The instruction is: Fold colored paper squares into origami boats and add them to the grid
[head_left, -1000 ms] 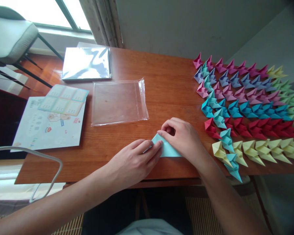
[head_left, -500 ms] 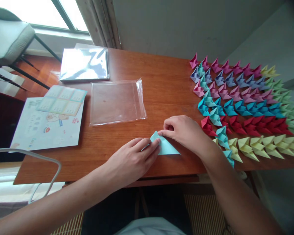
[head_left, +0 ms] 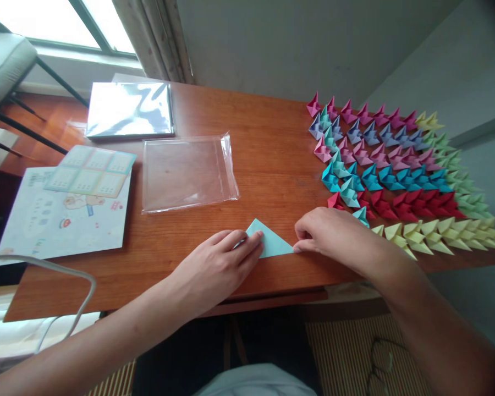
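Note:
A light turquoise sheet of origami paper (head_left: 274,241), folded into a triangle, lies near the front edge of the wooden table. My left hand (head_left: 226,261) holds its left part down, with the fingers close together on top and covering that side. At the paper's right corner, my right hand (head_left: 319,234) pinches the tip between thumb and forefinger, the other fingers curled in. Rows of folded paper pieces in red (head_left: 416,204), blue (head_left: 404,179), yellow (head_left: 445,234) and other colours stand to the right, some partly behind my right forearm.
An open clear plastic sleeve (head_left: 185,173) lies beyond my left hand. Farther left are a shiny wrapped pack (head_left: 130,109), a printed sheet (head_left: 93,170) and a white illustrated folder (head_left: 61,220). A white cable (head_left: 80,275) loops over the left table edge (head_left: 37,291).
My right hand has slid from the triangle's top point down to its right corner. My left hand stays on the paper. The whole view has shifted slightly.

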Action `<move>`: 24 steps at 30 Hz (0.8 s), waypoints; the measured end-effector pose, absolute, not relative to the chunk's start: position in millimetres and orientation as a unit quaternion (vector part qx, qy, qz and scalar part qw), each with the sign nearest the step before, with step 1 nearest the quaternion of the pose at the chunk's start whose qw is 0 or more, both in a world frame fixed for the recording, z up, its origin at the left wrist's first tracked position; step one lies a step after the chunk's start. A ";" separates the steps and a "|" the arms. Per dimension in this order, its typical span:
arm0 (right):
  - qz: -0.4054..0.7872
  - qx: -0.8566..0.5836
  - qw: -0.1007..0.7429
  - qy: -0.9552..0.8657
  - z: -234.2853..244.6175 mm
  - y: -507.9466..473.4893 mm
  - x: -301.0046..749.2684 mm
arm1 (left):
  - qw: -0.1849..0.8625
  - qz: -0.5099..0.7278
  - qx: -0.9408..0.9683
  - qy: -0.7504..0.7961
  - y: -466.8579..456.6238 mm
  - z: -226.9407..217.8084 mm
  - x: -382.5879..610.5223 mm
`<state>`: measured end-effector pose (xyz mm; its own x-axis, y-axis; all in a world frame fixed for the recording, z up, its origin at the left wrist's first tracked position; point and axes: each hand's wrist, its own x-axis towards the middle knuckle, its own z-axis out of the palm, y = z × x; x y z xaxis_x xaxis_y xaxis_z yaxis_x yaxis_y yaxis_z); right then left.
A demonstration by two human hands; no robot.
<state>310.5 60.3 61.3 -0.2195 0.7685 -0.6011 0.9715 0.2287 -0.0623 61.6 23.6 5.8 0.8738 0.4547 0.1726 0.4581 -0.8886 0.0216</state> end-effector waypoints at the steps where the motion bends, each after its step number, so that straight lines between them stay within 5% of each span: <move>1: -0.216 0.583 0.230 0.749 61.2 56.3 314.3 | 0.005 -0.084 -0.968 -0.237 23.7 6.5 61.9; 24: -0.268 0.628 -0.208 0.701 50.6 -2.7 301.2 | -0.191 -0.118 -0.896 -0.384 31.2 19.9 78.1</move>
